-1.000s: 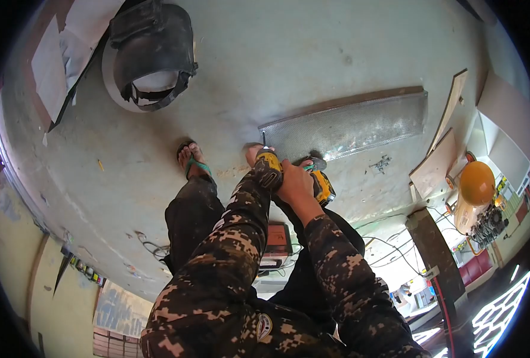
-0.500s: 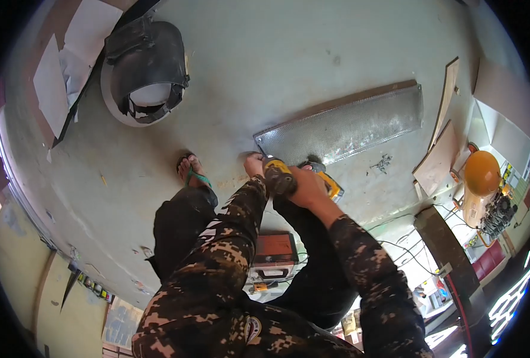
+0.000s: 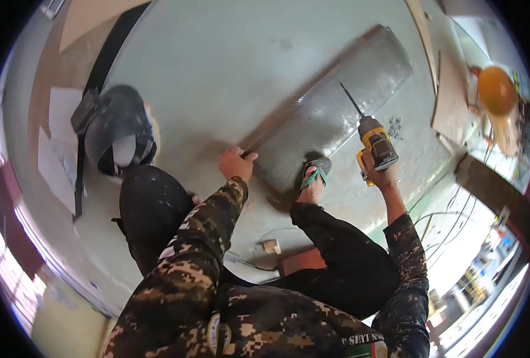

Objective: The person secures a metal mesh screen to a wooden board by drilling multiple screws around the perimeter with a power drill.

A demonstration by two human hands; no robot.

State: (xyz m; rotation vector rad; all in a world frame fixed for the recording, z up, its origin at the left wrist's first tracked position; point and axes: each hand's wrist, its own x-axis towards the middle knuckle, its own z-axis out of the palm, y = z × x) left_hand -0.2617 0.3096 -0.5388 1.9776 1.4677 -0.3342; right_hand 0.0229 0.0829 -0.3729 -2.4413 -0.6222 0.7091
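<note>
A long metal panel [image 3: 330,110] with a finely dimpled or perforated surface lies slantwise on the floor. At its near left corner my left hand [image 3: 237,163] is closed, thumb and fingers at the edge. My right hand [image 3: 383,173] grips the handle of a yellow-and-black cordless drill [image 3: 377,143]. A long dark bit [image 3: 352,99] sticks out of its chuck, pointing away from me over the panel and apart from the left hand. My foot in a green-strapped flip-flop [image 3: 316,173] is at the panel's near edge.
A black welding helmet [image 3: 121,128] rests on the floor at left. Several small screws or similar pieces [image 3: 395,127] lie right of the panel. Boards [image 3: 451,98], an orange round object [image 3: 496,90] and loose cables [image 3: 450,212] are at right. A reddish box [image 3: 300,261] sits beneath my leg.
The drill has moved from beside my left hand out to the right. The panel now lies at a steeper slant, with my left hand at its corner. The whole view has shifted.
</note>
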